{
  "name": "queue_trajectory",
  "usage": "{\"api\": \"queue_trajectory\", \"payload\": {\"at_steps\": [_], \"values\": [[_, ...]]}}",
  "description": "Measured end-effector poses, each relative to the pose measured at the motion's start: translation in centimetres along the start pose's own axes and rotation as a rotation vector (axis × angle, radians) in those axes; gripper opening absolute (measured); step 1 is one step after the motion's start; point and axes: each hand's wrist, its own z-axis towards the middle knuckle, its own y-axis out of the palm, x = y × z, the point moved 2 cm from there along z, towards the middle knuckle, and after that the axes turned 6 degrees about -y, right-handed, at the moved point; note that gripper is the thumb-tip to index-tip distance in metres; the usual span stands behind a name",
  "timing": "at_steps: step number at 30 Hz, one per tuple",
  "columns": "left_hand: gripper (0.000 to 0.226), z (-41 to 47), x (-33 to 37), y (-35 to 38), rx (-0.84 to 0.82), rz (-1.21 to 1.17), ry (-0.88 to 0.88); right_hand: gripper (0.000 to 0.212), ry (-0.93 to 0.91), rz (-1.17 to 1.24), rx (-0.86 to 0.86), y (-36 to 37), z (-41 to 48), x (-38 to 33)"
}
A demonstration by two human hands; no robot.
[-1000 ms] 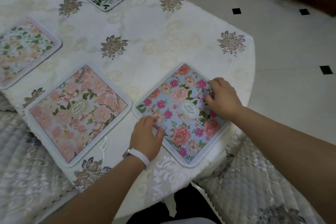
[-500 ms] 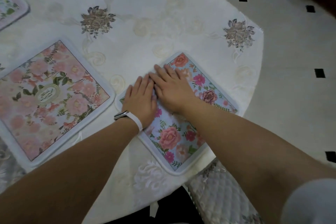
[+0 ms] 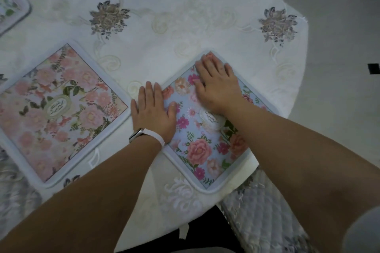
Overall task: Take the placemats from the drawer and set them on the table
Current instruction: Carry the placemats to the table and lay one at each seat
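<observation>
Head view | left hand (image 3: 153,112) and right hand (image 3: 217,84) spread flat on blue placemat (image 3: 202,144) | press outward evenly, square it to table (image 3: 185,26) edge

pretty dim, flat indoor light, kinda greyish. the whole frame is looking soft and motion-blurred, edges are smearing and bending from the wide lens. no glare, only faint shadows.

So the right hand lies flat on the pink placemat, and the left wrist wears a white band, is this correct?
Not quite. The head view shows the right hand lying flat on the blue placemat, not on the pink placemat, which lies apart to the left. The white band on the left wrist is correct.
</observation>
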Motion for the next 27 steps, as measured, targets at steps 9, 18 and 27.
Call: {"api": "queue_trajectory", "payload": {"at_steps": [9, 18, 27], "values": [[0.075, -2.7, -2.6, -0.3, -0.033, 0.015, -0.076, 0.062, 0.183, 0.028, 0.025, -0.5, -6.2, 3.9], [0.091, -11.3, 4.8, 1.4, -0.168, -0.052, 0.244, 0.056, -0.122, 0.014, -0.082, 0.9, -9.6, -3.9], [0.108, -12.1, 4.6, 2.9, -0.145, 0.078, 0.287, 0.056, -0.08, -0.07, -0.057, 2.7, -10.9, -2.5]]}}
